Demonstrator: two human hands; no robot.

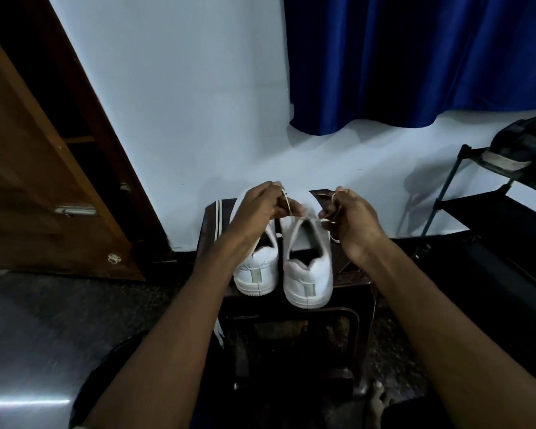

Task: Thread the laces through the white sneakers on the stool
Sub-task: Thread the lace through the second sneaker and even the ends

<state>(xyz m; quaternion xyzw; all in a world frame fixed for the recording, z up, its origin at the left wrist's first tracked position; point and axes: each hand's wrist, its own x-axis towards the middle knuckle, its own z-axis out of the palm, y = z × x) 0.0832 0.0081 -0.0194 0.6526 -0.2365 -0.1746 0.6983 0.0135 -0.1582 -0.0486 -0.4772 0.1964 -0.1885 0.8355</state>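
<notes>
two white sneakers (283,261) stand heels-near on a dark stool (348,280); left hand (260,205) and right hand (351,219) each pinch the lace (288,209) above the right shoe.

Both hands (260,205) (351,216) hide the toes and eyelets of the white sneakers (307,267); the lace (287,204) between the fingers blurs; a dark shoe (526,144) on the rack is cut off at the right edge.
</notes>
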